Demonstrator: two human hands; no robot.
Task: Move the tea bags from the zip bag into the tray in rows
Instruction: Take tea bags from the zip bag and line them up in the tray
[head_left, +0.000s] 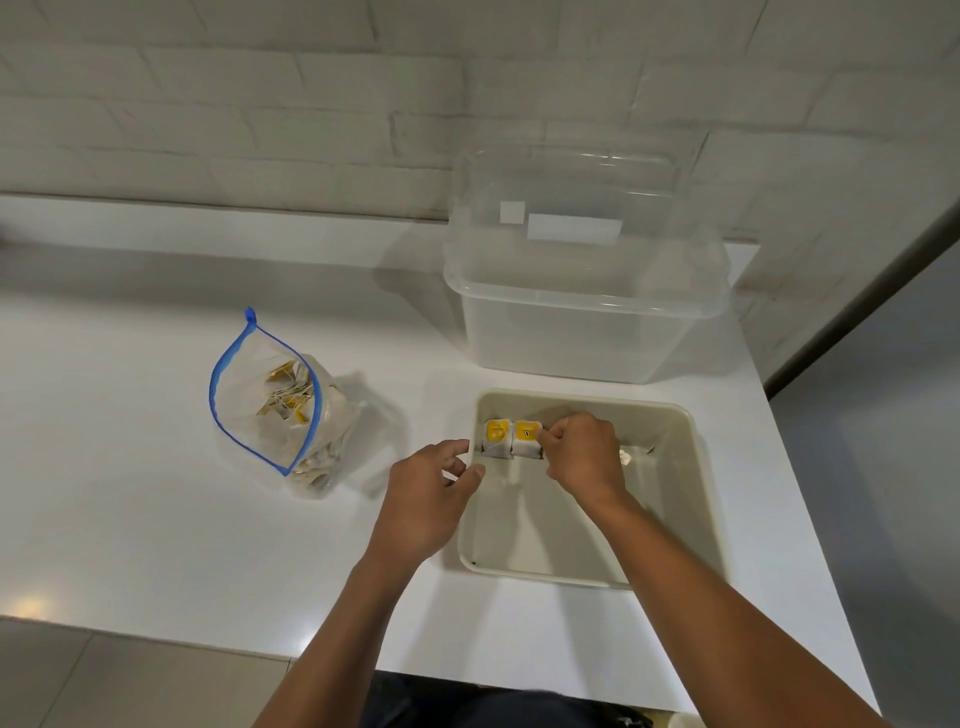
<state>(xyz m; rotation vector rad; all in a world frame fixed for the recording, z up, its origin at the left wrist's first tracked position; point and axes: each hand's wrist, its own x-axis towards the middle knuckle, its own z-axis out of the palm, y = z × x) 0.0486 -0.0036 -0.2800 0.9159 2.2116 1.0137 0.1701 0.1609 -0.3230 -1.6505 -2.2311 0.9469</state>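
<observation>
at the far left, the white countertop (130, 467) runs wide and smooth, with a soft shine near its front edge. behind it stands a wall of white brick tiles (260, 104). below the counter edge, at the lower left, a piece of grey floor (78, 680) shows.

the zip bag (280, 405) stands on the counter, left of the middle, its blue-edged mouth open toward the camera. inside lie many tea bags in a loose heap (285, 395), with strings and yellow tags.

next comes the left hand (431, 499). it rests at the left wall of the tray, and thumb and fingers are curled at the rim; it seems to grip the rim, but the view is not sharp enough to be sure.

the cream tray (696, 493) sits on the counter near the front right. at its far left corner two tea bags stand side by side, touching: the first tea bag (496, 439) against the left wall, the second tea bag (525, 440) just right of it. the right hand (584, 454) is inside the tray, its fingers curled and pinching the right edge of the second tea bag.

behind the tray stands a clear plastic box (587, 322), with a clear lid (571, 208) leaning behind it against the wall. at the far right a grey panel (909, 415) closes the counter.
</observation>
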